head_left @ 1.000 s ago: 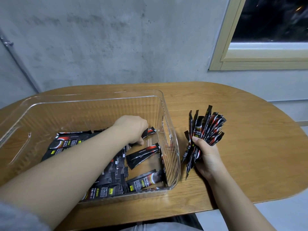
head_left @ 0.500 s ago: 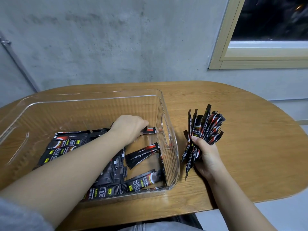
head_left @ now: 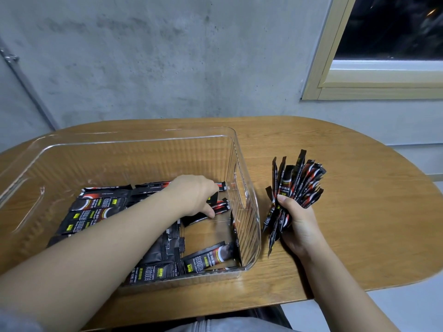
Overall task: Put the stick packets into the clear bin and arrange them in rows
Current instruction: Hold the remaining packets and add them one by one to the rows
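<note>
Clear bin: left hand pinches one packet; right hand grips one bundle

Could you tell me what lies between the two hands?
In the head view, the ribbed right end wall of the clear plastic bin stands between the left hand and right hand, then bare wooden table.

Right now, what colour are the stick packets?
Black with red and yellow accents, on the stick packets; head view.
</note>
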